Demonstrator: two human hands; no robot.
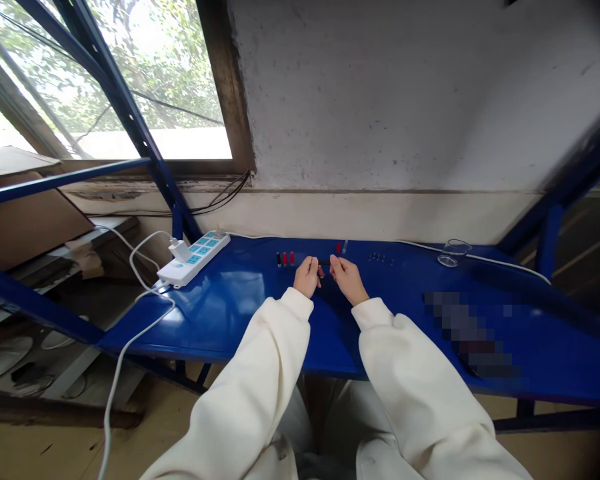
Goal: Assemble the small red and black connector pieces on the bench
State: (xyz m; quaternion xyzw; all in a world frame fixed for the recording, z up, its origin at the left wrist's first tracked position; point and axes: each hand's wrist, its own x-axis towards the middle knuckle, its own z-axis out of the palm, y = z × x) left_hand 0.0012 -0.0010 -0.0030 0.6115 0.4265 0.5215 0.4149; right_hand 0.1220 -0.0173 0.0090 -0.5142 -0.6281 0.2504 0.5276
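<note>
A slim dark stick (325, 262) is held level above the middle of the blue worktop (220, 323), its left end pinched by the fingers of the left hand (307, 275), its right by those of the right hand (347, 276), presumably for steadiness. Small capped tubes (285, 259) are lined up leftward, probably for easy reach. Stick appears black; finer detail cannot be told.

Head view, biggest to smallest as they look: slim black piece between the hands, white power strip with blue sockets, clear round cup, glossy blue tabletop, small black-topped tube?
1. Glossy blue tabletop
2. White power strip
3. Clear round cup
Unranked, smallest: small black-topped tube and slim black piece; both tiny, the latter partly hidden.
</note>
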